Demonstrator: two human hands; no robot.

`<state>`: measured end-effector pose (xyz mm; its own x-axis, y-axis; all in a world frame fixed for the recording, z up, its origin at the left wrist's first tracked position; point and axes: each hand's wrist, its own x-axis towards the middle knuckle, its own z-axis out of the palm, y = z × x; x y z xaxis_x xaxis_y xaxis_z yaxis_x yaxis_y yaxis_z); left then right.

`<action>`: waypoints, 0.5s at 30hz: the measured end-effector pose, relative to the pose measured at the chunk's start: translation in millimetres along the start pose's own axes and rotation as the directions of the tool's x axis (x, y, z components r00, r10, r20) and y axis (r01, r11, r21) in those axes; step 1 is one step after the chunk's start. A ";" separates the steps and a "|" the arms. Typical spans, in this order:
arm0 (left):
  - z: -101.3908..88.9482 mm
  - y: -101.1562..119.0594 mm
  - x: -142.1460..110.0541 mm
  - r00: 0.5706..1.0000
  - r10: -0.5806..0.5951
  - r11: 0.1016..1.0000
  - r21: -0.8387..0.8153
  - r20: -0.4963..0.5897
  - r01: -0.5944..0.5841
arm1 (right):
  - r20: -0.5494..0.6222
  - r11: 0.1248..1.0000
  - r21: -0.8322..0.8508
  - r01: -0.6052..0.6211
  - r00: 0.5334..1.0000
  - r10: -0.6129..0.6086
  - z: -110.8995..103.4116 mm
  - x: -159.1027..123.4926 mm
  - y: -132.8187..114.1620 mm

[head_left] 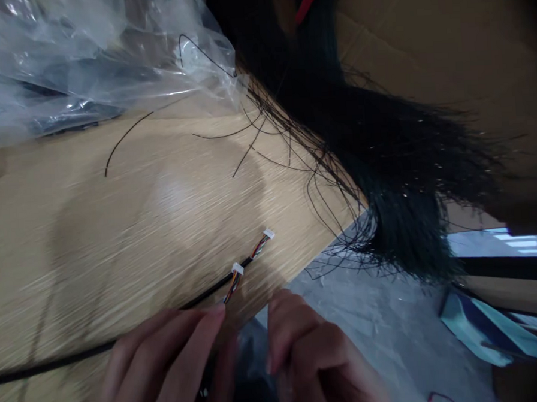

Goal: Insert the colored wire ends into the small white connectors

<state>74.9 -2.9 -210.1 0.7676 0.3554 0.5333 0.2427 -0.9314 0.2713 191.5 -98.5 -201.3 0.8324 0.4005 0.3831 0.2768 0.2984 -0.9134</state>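
My left hand pinches a short run of multicoloured wires just behind their small white plug connector. A second white plug connector, with twisted coloured wires, sits on the end of a black cable lying on the wooden table. The held connector overlaps this cable near its end. My right hand is beside the left at the table's edge, its fingers curled and closed; whatever they hold, if anything, is hidden.
Crumpled clear plastic bags cover the table's far left. A thick bundle of thin black wires hangs over the table's corner, with stray strands on the wood. Below lies the grey floor, with a light-blue and dark item at right.
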 end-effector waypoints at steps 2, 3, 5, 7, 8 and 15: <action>1.9 -0.9 6.8 1.000 0.018 1.000 -0.010 0.022 -0.017 | 0.029 0.999 0.011 -0.049 0.998 0.049 -0.5 2.0 0.2; 2.1 -1.1 7.9 0.999 0.029 0.999 -0.026 0.039 -0.028 | 0.053 0.998 0.012 -0.057 0.997 0.056 -0.9 3.1 -0.2; 1.5 -1.3 7.1 0.996 0.048 0.997 -0.066 0.079 -0.043 | 0.104 0.998 0.010 -0.058 0.993 0.057 -1.5 4.6 -1.5; 0.2 -1.6 4.8 0.993 0.043 0.996 -0.083 0.110 -0.034 | 0.108 0.999 0.000 -0.052 0.993 0.052 -1.6 5.3 -2.6; -0.4 -1.7 3.8 0.993 0.022 0.996 -0.083 0.116 -0.012 | 0.100 0.998 -0.008 -0.057 0.993 0.058 -1.5 5.5 -3.1; -2.1 -2.7 7.7 0.989 0.022 0.996 -0.085 0.145 -0.010 | 0.226 0.988 -0.124 -0.093 0.967 0.119 -3.4 14.4 -7.3</action>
<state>78.9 2.6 -205.1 0.8509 0.3195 0.4169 0.1837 -0.9246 0.3337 203.1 -97.8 -189.6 0.7290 0.6188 0.2926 0.2561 0.1500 -0.9550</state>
